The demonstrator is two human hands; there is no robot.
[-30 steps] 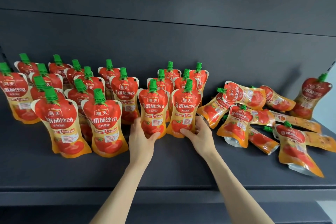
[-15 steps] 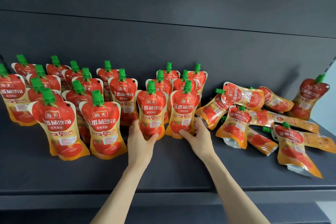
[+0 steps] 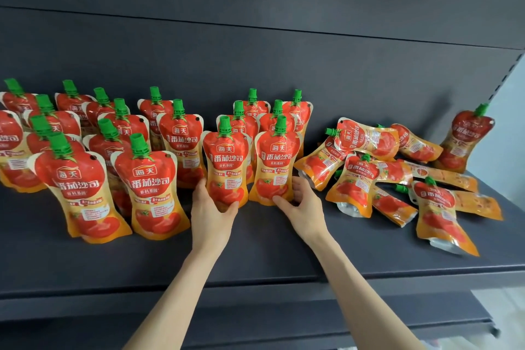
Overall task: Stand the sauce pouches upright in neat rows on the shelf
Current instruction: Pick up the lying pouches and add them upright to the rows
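The lower part of an upright tomato sauce pouch point(image 3: 225, 167) is gripped by the left hand point(image 3: 211, 216). Its fingers point(image 3: 200, 187) are curled round the pouch's left edge, and the thumb is pressed on the front near the base. Just beside it, a second pouch point(image 3: 277, 162) is gripped low down by the right hand point(image 3: 302, 207), with the fingers point(image 3: 298, 185) wrapped behind its right edge and the thumb laid across its bottom front. Both are held upright on the dark shelf point(image 3: 255, 250) between the two sets of fingers, caps up and labels forward, nearly touching each other. Behind the fingers, further upright pouches point(image 3: 297, 113) are ranged toward the back panel point(image 3: 255, 60). To the left of the left fingers, rows of standing pouches point(image 3: 147, 179) are seen. To the right of the right fingers, a heap of toppled pouches point(image 3: 366, 139) is spread over the shelf, and beyond it a lone pouch point(image 3: 466, 139) is leaned against the back panel.
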